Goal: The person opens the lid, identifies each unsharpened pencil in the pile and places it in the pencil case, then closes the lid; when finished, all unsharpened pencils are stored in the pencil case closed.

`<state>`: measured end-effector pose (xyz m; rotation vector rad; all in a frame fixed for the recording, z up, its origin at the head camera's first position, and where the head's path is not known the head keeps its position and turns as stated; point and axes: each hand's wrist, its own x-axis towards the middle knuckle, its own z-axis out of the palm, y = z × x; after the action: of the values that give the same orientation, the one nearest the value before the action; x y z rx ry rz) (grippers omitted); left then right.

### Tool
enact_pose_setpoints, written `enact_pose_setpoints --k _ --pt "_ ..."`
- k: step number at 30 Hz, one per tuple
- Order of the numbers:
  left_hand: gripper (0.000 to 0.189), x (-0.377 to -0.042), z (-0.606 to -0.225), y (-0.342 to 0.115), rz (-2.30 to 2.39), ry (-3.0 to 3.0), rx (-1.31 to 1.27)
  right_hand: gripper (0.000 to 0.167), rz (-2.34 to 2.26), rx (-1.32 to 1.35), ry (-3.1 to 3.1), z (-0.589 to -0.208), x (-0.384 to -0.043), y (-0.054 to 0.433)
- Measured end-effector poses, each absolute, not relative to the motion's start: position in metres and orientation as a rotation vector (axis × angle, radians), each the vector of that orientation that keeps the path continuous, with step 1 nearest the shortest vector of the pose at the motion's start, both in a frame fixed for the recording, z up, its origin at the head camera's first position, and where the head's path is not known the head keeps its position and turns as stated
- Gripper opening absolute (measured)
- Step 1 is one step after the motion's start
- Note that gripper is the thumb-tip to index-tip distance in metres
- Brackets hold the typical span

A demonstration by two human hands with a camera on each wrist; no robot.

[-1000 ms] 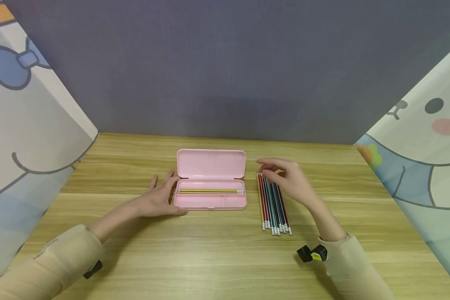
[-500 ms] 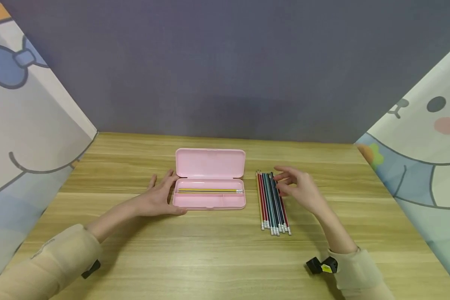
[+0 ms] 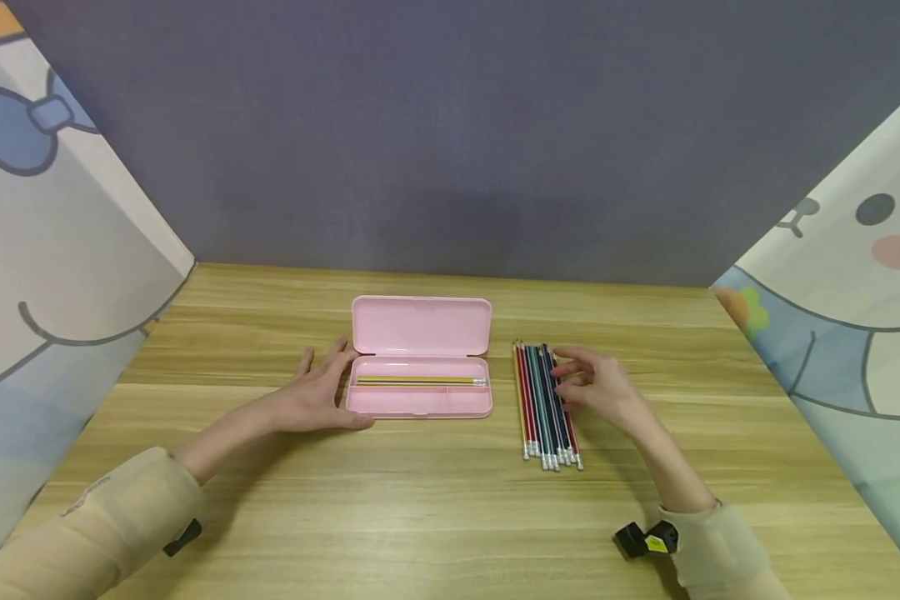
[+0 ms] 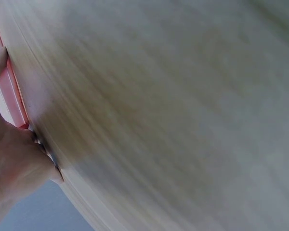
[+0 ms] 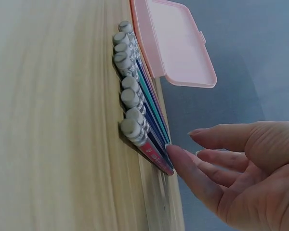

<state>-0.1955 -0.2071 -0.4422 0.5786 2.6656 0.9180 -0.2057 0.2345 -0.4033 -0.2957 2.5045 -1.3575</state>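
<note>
"Which way did the pencils lie from the hands?"

"The flat row of red, teal and dark wooden pencils with white erasers lay at nine o'clock from the right hand, much the nearer of the two. Its long axis ran roughly from twelve to six, the erasers towards six."

"And that hand's state?"

"Thumb and fingers stood apart, loosely bent, the fingertips just at the row's three o'clock side. Whether they touched a pencil could not be told."

"The left hand?"

"Well apart from the right, its fingers spread. It rested at the nine o'clock end of the open pink plastic pencil case, thumb by the six o'clock edge. The case lay between hand and row, its long axis from nine to three, and thin yellow pencils lay lengthwise in its back compartment."

"The surface and the room?"

"A pale wood-grain desk; at twelve, a plain grey-blue wall; at ten and two, cartoon-printed panels."
</note>
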Motion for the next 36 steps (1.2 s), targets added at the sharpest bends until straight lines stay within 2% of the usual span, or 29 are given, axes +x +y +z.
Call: enact_pose_setpoints --k 18,36 --pt "0.094 -0.196 -0.443 -0.208 0.897 2.673 0.568 0.065 -1.252 -0.194 2.554 -0.402 -0.204 0.227" --pt "0.095 -0.195 -0.442 -0.207 0.890 2.683 0.567 0.068 -1.027 -0.241 2.719 -0.400 -0.198 0.221"
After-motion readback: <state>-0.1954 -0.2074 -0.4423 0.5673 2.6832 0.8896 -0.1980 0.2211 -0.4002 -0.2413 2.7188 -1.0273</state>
